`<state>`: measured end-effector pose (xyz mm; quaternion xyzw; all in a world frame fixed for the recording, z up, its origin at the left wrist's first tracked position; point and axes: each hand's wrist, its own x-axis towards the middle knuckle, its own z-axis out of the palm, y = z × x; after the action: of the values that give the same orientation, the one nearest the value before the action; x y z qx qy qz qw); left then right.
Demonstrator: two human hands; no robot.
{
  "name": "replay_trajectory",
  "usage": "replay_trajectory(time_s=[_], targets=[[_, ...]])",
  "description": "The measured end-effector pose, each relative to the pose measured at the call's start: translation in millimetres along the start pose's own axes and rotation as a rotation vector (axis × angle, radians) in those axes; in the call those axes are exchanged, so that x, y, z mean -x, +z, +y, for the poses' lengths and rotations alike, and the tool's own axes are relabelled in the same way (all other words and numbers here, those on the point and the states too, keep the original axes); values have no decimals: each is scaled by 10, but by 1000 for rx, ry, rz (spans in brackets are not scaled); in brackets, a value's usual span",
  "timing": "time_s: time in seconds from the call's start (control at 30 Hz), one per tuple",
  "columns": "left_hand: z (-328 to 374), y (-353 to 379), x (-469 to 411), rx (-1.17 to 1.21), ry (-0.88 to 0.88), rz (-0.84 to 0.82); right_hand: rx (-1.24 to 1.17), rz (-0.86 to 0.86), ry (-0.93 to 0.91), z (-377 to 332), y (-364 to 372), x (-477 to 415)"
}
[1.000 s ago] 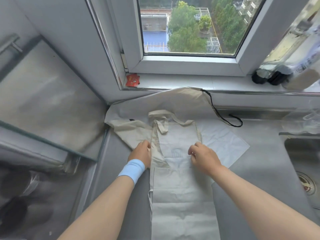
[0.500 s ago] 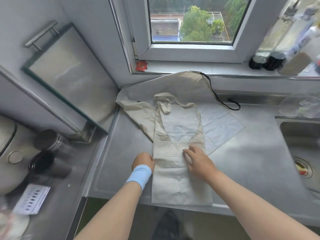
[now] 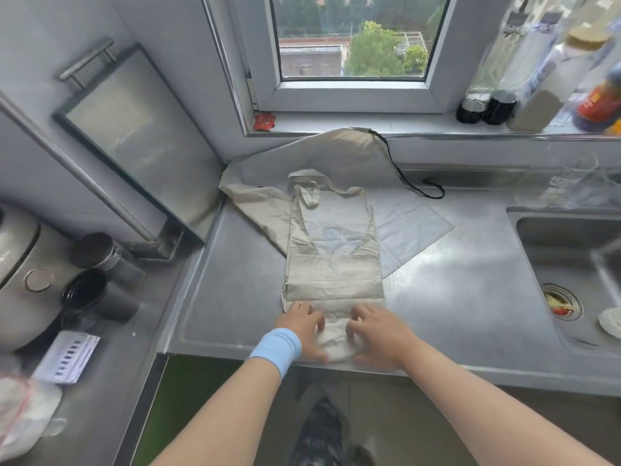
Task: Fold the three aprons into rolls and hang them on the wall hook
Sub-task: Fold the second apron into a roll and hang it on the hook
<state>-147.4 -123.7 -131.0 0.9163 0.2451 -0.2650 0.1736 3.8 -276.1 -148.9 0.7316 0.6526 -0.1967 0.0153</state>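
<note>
A beige apron [image 3: 332,264], folded into a long narrow strip, lies on the steel counter [image 3: 470,280] with its neck strap toward the window. My left hand [image 3: 304,327], with a blue wristband, and my right hand [image 3: 376,331] both grip the strip's near end at the counter's front edge, where the cloth is bunched. Under it lie a second beige apron [image 3: 316,156] with a black cord [image 3: 408,186], draped up the back wall, and a pale grey apron [image 3: 410,233] spread flat to the right. No wall hook is in view.
A sink [image 3: 571,270] with food scraps in its drain is at the right. Bottles [image 3: 537,95] line the window sill. At the left stand two dark cups [image 3: 97,274], a rice cooker [image 3: 20,264], a paper card [image 3: 67,356], and a metal-framed panel [image 3: 134,136].
Both hands have slid down the folded apron from its bib to its near end and taken hold of the bottom edge. The camera has pulled back and shows more of the counter.
</note>
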Motion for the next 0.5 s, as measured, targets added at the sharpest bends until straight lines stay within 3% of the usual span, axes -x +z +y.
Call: replay_trajectory(time_s=[0.17, 0.3, 0.5], targets=[[24, -16, 114, -53, 32, -12, 26, 111, 17, -55, -112, 31], [60, -265, 149, 56, -31, 70, -155, 177, 139, -6, -464, 25], [-47, -995, 143, 152, -81, 15, -280, -20, 244, 292, -1081, 47]])
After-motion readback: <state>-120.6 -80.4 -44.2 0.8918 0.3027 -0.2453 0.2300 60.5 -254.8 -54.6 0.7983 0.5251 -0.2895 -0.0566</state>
